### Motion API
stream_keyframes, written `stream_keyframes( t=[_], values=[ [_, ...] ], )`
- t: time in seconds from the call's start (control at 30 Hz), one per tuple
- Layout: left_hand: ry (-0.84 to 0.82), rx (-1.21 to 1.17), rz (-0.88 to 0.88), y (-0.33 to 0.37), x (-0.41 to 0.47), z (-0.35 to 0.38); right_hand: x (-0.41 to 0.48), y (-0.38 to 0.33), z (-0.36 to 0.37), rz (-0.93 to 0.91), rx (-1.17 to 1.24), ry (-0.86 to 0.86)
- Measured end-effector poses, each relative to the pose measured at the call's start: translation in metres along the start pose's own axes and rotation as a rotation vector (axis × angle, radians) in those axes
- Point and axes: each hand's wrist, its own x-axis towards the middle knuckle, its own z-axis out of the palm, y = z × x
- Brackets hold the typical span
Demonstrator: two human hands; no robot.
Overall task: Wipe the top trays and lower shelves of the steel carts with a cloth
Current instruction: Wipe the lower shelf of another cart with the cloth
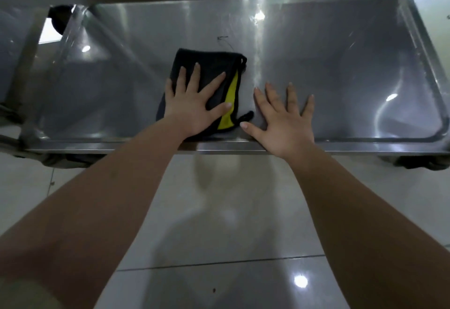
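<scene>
Left hand (194, 111) presses the cloth (214, 65) flat, fingers (194, 77) spread, on the steel shelf (341, 65); right hand (285, 123) lies splayed at three o'clock.

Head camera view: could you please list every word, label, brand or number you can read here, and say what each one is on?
None: no text can be read in this view.
The black and yellow cloth shows no label or brand.
The small dark mark on the steel cart surface is a thin squiggle, too faint to read as writing.
</scene>
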Motion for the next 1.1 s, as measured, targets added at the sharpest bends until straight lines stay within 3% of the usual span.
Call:
stream_keyframes(
  t=[0.2, 0.3, 0.47, 0.57, 0.8, 0.9, 1.1],
  values=[
    [-0.051, -0.025, -0.087, -0.042, -0.060, 0.003, -0.002, -0.003, 0.001, -0.011, -0.006, 0.009],
    [-0.073, 0.034, -0.132, -0.009, -0.059, 0.009, -0.003, -0.007, -0.001, -0.001, -0.040, -0.003],
    [-0.095, 0.010, -0.052, 0.032, -0.058, 0.017, -0.004, -0.002, -0.002, -0.009, -0.005, -0.009],
    [-0.097, -0.016, -0.061, 0.001, -0.064, 0.011, -0.004, -0.001, -0.003, -0.010, 0.023, -0.021],
    [-0.132, 0.007, -0.311, -0.102, -0.084, -0.006, -0.005, -0.006, -0.001, 0.000, -0.004, -0.013],
    [-0.106, 0.044, -0.303, -0.080, -0.079, -0.002, -0.005, -0.010, -0.001, -0.004, -0.043, -0.018],
    [-0.078, 0.024, -0.184, 0.034, -0.061, 0.012, -0.009, -0.003, -0.009, -0.023, -0.002, -0.041]
  ],
)
